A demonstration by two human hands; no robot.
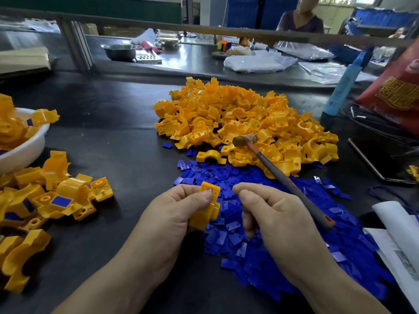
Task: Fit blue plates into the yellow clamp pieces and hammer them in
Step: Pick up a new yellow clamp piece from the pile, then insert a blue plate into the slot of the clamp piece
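My left hand (172, 214) grips a yellow clamp piece (207, 207) just above the near edge of the blue plates pile (294, 241); a bit of blue shows at the piece's top face. My right hand (276, 218) hovers over the blue plates with curled fingers, its forefinger tip close to the clamp piece. Whether it pinches a plate is hidden. A hammer (283, 177) lies beyond that hand, head on the big heap of yellow clamp pieces (244, 116), handle across the blue plates.
At the left lie loose yellow pieces with blue plates fitted (61, 200) and a white bowl (29, 150) holding more. A blue bottle (344, 85), a red bag (399, 91) and papers (399, 232) stand at the right. A person sits beyond the far bench.
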